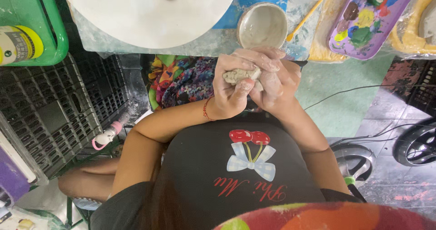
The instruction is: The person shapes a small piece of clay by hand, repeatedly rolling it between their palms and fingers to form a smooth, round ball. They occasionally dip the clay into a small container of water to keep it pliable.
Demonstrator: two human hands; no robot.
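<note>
Clay lump [240,75], pale grey, sits pinched between both hands just above the person's lap, below the worktop [209,46] edge. The left hand [231,91] curls closed around its underside, thumb pressing in; the right hand [272,78] wraps over the top, fingers folded tight. Just beyond stands a small clay-smeared bowl [262,24], with a white round slab [145,12] to its left and a purple paint palette [370,16] off right.

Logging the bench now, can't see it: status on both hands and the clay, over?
Left hand and right hand both clasped on grey clay lump. Held above lap, short of the clay bowl. Nothing in the way.
</note>
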